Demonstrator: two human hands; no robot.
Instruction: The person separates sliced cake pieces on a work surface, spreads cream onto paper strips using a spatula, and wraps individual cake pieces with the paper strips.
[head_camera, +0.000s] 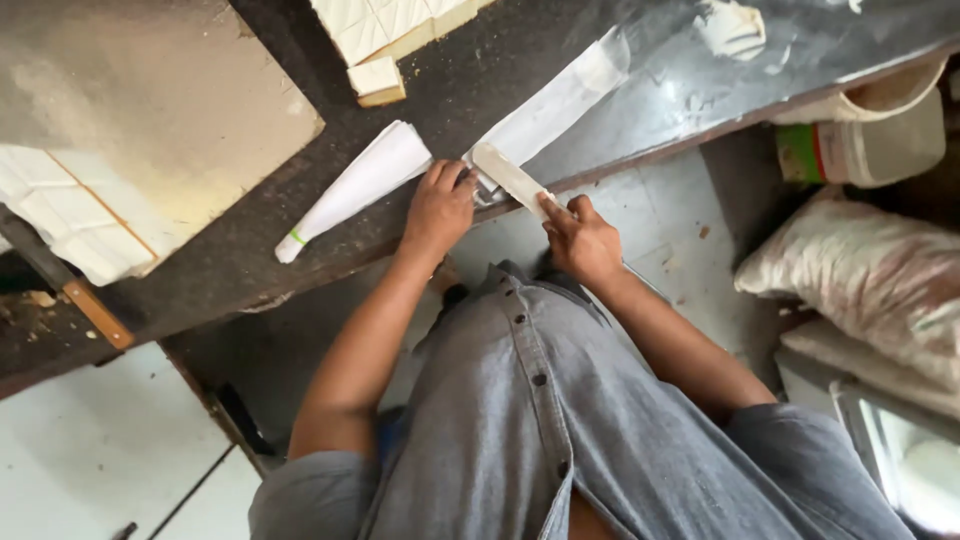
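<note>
At table edge: a pale flat bar (512, 180) is held between both hands, lying slantwise over the rim of the dark table (480, 80).
Left hand: left hand (438, 210) is pressed palm-down on the bar's upper end, fingers curled over it and over a small shiny piece (487, 190) beside it; clamped on the bar, as far as can be told.
Right hand: right hand (580, 240) is closed on the bar's lower end, thumb and forefinger pinching it just past the table rim.
Paper strip: a long white strip (555, 105) is laid from the bar up across the table.
Cone: a rolled white paper cone (355, 190) with a green band at its tip is laid just beside the left hand.
Blocks: white tile-like blocks (375, 30) are stacked at the top; one small block (377, 82) is set apart.
Board: a tan board (130, 100) is laid at far left.
Floor side: a plastic container (870, 130) and filled sacks (860, 280) are seen at right.
</note>
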